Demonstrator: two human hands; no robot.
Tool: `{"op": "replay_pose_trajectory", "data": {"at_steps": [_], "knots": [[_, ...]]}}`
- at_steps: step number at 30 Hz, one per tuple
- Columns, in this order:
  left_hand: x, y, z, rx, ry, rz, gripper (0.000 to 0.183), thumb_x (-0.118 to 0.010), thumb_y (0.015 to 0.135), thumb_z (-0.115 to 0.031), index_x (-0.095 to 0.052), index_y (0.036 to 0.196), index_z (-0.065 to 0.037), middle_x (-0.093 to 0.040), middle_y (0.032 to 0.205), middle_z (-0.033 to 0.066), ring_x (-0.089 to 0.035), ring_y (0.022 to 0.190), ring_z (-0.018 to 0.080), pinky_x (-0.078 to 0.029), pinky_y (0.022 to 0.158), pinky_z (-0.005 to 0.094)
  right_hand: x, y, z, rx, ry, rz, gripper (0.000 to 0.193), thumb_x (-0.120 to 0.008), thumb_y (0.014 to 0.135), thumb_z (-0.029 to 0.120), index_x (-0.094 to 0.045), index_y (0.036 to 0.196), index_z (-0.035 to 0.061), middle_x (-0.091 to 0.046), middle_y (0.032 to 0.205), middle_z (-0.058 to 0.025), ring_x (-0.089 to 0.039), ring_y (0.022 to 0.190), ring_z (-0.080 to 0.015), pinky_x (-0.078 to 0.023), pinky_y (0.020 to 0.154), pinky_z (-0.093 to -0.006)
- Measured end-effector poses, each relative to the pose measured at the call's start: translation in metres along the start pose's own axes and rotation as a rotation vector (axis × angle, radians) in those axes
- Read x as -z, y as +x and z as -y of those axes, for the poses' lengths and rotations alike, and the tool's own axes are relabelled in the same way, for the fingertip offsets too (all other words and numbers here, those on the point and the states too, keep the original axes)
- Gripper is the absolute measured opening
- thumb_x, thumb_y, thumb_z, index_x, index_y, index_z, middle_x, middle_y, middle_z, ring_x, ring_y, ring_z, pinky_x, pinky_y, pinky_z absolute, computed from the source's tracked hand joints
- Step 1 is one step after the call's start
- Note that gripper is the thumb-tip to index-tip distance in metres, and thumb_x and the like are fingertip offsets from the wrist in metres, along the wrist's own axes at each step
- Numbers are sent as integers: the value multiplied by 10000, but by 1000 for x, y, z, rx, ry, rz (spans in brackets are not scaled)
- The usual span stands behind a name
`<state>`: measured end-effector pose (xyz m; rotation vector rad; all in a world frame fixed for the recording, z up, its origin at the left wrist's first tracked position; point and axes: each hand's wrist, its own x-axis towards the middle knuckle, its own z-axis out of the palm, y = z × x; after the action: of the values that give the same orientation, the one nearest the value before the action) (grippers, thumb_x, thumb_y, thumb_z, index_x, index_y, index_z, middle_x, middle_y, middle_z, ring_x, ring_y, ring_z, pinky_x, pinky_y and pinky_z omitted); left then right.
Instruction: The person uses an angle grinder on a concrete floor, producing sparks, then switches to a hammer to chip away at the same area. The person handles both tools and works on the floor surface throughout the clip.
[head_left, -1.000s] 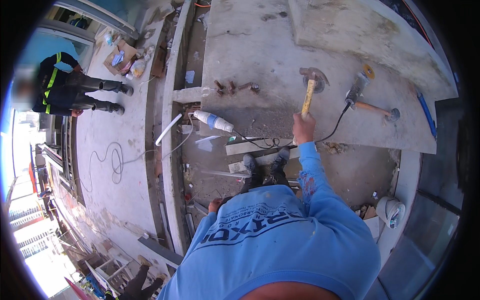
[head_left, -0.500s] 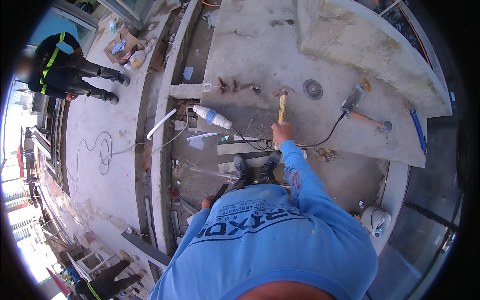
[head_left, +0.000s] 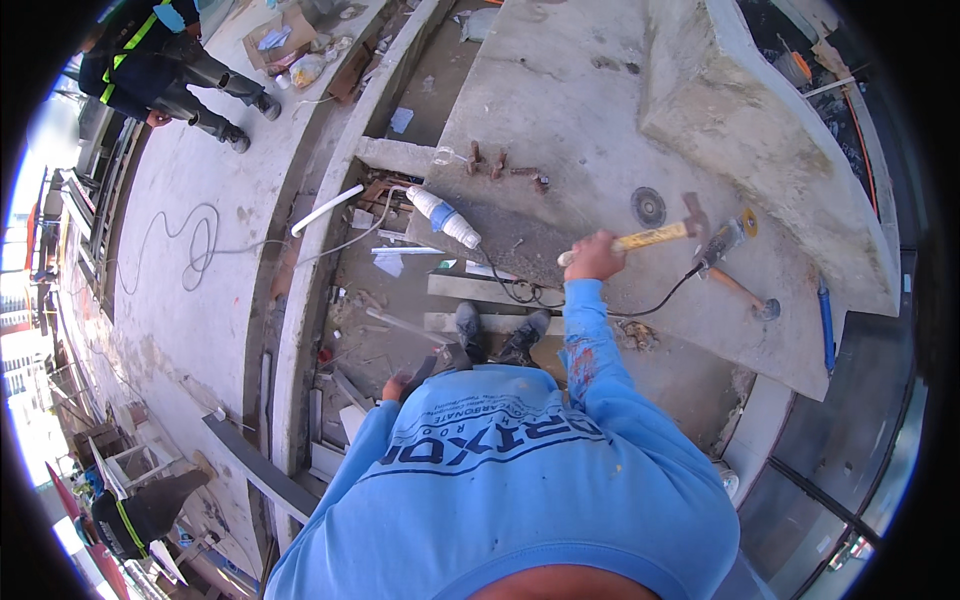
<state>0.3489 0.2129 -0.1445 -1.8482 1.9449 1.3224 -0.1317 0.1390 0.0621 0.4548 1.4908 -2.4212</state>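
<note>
My right hand (head_left: pixel 595 257) is wrapped round the yellow handle of a claw hammer (head_left: pixel 655 237). The hammer lies nearly level over the concrete slab, its rusty head pointing right toward an angle grinder (head_left: pixel 722 243). Low beside my left thigh, my left hand (head_left: pixel 396 387) is closed on a dark, flat object (head_left: pixel 420 374) whose kind I cannot make out. A round grinding disc (head_left: pixel 648 207) rests on the slab behind the hammer. Several rusty metal pieces (head_left: pixel 497 165) lie farther left. Another hammer (head_left: pixel 740 288), with a wooden handle, lies right of the grinder.
A white, blue-taped cable connector (head_left: pixel 445 217) sits at the slab's left edge, its black cord running to the grinder. My boots (head_left: pixel 520 338) stand among planks and debris. A blue bar (head_left: pixel 827 325) lies far right. One person (head_left: pixel 200 85) stands far left; another (head_left: pixel 150 510) is lower left.
The hammer has swung from pointing away from me to pointing right, and my right hand has moved slightly right. My left hand stays low. The view has shifted and turned a little.
</note>
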Motion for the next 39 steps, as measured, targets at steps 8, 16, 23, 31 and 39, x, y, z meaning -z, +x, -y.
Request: {"op": "replay_pose_trajectory", "data": {"at_steps": [8,16,23,31,39], "knots": [[-11,9,26,13,210,122,398,-618,782,-360,-618,1109,-133,-627,1080,159,-604,994,316,-489,817,377,53,23,4,-262,-621,387,112,-566,767,77,-464,802,46,-402,552,13,-376,397,-85,-292,335,-253],[4,2,-48,68,-152,-47,385,-601,820,-417,-666,1015,-91,-667,950,169,-643,899,292,-492,768,358,-9,28,72,252,10,77,107,-550,804,67,-469,861,30,-438,570,-4,-357,415,-72,-298,375,-238],[5,0,-25,33,195,27,350,-607,796,-369,-663,1026,-112,-659,1012,140,-616,975,306,-482,848,375,33,8,-66,-448,-725,514,107,-586,750,58,-487,791,48,-445,517,-29,-411,357,-120,-316,321,-273],[18,3,-53,156,-91,-121,389,-612,780,-391,-668,1003,-78,-675,941,142,-638,903,312,-488,810,379,-8,9,66,33,-319,420,110,-567,772,29,-469,822,32,-405,522,2,-366,383,-79,-312,361,-242],[-28,22,-9,47,-250,-111,316,-653,763,-321,-674,999,-113,-672,926,150,-647,876,281,-501,766,351,11,7,-62,-352,-627,396,166,-623,721,41,-496,828,31,-455,534,-30,-435,376,-134,-343,347,-286]]}}
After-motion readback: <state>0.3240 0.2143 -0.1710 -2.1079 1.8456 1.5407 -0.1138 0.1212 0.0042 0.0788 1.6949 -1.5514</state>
